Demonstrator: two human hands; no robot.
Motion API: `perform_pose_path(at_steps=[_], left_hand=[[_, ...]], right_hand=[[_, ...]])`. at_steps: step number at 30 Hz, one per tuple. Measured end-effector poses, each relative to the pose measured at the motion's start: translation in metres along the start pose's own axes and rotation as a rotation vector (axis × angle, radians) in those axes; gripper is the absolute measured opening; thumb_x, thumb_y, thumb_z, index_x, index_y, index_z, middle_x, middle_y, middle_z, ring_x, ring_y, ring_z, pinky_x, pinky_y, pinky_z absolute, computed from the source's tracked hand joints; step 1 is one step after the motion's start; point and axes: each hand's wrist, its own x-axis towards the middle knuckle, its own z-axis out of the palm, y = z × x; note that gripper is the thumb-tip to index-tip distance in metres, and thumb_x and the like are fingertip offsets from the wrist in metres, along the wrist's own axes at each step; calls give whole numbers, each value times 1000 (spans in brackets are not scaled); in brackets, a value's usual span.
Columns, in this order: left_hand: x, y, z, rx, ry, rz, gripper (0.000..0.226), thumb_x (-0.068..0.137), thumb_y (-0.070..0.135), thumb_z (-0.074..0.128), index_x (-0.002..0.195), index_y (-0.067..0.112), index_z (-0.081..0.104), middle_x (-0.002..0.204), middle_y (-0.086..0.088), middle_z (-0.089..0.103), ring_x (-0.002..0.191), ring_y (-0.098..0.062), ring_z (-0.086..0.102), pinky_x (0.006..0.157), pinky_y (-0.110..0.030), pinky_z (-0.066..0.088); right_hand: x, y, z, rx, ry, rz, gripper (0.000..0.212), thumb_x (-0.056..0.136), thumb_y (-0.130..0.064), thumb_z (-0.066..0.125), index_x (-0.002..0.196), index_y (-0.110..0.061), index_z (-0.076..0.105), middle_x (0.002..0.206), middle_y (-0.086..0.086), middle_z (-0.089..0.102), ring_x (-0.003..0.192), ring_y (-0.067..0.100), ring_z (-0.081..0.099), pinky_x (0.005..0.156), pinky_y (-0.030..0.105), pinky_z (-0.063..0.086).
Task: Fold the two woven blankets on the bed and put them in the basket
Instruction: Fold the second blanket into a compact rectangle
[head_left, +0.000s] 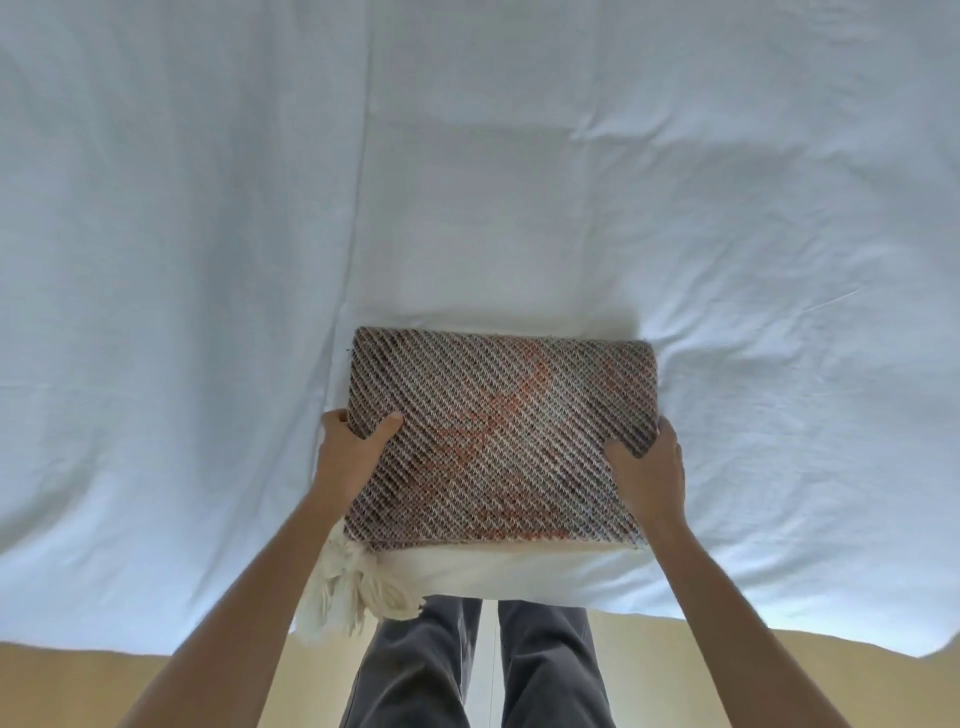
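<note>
Two hands hold the folded bundle. Our left hand (353, 452) grips the woven blanket (498, 431) at its nine o'clock edge, thumb on top and fingers curled round the side. Our right hand (647, 467) grips the three o'clock edge the same way.

The blanket sits at the six o'clock edge of the bed (467, 182), close above our legs (431, 665). Beneath it shows a cream layer (519, 569) with tassels (358, 597) hanging off at seven o'clock. Whether that is the second blanket or this one's own end, we cannot tell.

We judge the folding done and the lift due. Next calls for an even raise that keeps the stack square, then a turn toward the basket, which is out of view.

White sheet (727, 260), lightly creased, runs to twelve o'clock, and tan floor (727, 675) lies at six.
</note>
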Motion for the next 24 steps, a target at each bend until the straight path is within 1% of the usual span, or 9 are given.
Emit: perform_pose_path(at_steps=[2, 4, 6, 8, 12, 16, 19, 21, 24], left_hand=[[4, -2, -8, -82, -98, -41, 88, 66, 61, 72, 132, 12, 39, 120, -3, 57, 104, -22, 60, 94, -40, 49], [4, -3, -13, -149, -179, -31, 82, 61, 61, 75, 126, 17, 51, 116, -1, 64, 100, -18, 64, 87, -34, 51], [1, -3, -13, -209, -234, -23, 74, 57, 58, 78, 119, 21, 58, 110, 1, 68, 95, -14, 67, 79, -28, 51], [-2, -3, -11, -236, -245, -3, 73, 55, 56, 80, 117, 23, 59, 108, 3, 69, 94, -13, 67, 80, -29, 52], [-5, -3, -11, -247, -253, -1, 75, 58, 51, 81, 121, 20, 58, 110, 3, 68, 97, -15, 66, 86, -35, 52], [-12, 3, -17, -248, -276, 12, 61, 64, 45, 81, 117, 25, 59, 105, 7, 68, 96, -13, 66, 83, -30, 52], [-25, 12, -28, -251, -293, 33, 57, 64, 44, 81, 114, 28, 58, 102, 10, 67, 94, -10, 65, 81, -28, 51], [-37, 19, -39, -264, -293, 49, 57, 64, 43, 81, 114, 27, 58, 101, 10, 67, 92, -8, 64, 78, -26, 50], [-59, 27, -60, -291, -296, 65, 57, 65, 41, 81, 115, 27, 57, 103, 7, 66, 94, -11, 64, 81, -29, 50]], right_hand=[[10, -4, -6, -5, -46, 98, 67, 75, -30, 68, 131, -8, 40, 115, 11, 57, 99, 29, 58, 84, 45, 51], [17, -7, -12, 17, -123, 164, 61, 73, -28, 74, 124, -7, 49, 108, 8, 63, 89, 25, 61, 78, 38, 52], [21, -7, -16, 93, -208, 204, 53, 71, -25, 76, 118, -9, 57, 102, 6, 67, 88, 24, 63, 84, 39, 52], [21, -6, -18, 144, -250, 203, 50, 71, -24, 77, 115, -13, 58, 102, 5, 68, 90, 25, 64, 87, 42, 52], [13, -6, -15, 229, -270, 143, 52, 72, -27, 78, 117, -14, 56, 106, 5, 67, 91, 23, 64, 80, 37, 51], [-3, -10, -15, 237, -255, 103, 55, 72, -27, 78, 118, -11, 55, 106, 8, 66, 93, 26, 64, 89, 46, 52], [-20, -19, -24, 254, -250, 89, 46, 72, -27, 77, 112, -12, 58, 101, 6, 68, 90, 26, 66, 85, 47, 53], [-34, -28, -35, 266, -258, 60, 33, 74, -24, 75, 102, -15, 63, 95, 6, 70, 86, 26, 67, 81, 46, 55], [-57, -41, -56, 295, -271, 28, 22, 75, -20, 74, 94, -16, 65, 88, 5, 71, 82, 27, 68, 74, 41, 56]])
